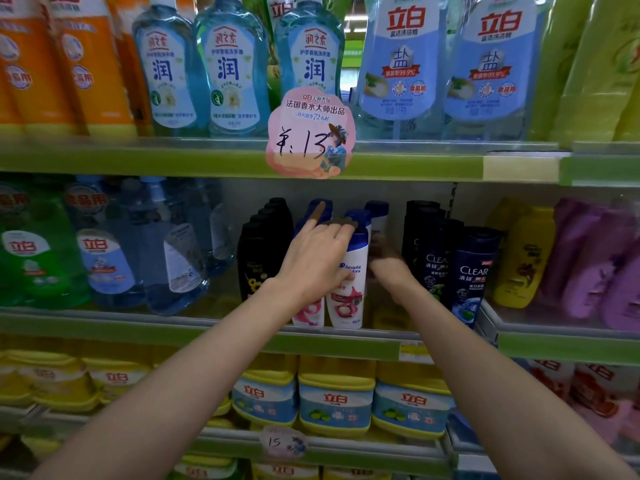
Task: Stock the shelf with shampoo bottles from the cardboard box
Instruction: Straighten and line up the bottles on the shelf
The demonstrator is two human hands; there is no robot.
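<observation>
White shampoo bottles with blue caps stand in rows on the middle shelf [207, 329]. The front right one [348, 303] is upright at the shelf's front edge, with another [308, 315] just left of it. My left hand [318, 254] lies over the front bottle's cap and shoulder, fingers spread, index finger pointing up at the bottle behind. My right hand [388, 263] is blurred in the gap right of that bottle, and I cannot tell whether it touches the bottle. The cardboard box is out of view.
Black shampoo bottles [263, 251] stand left of the white ones, dark Clear bottles [467, 275] to the right. Blue and green detergent bottles [104, 258] fill the shelf's left part. A pink price tag [310, 133] hangs from the upper shelf edge. Yellow tubs [336, 400] sit below.
</observation>
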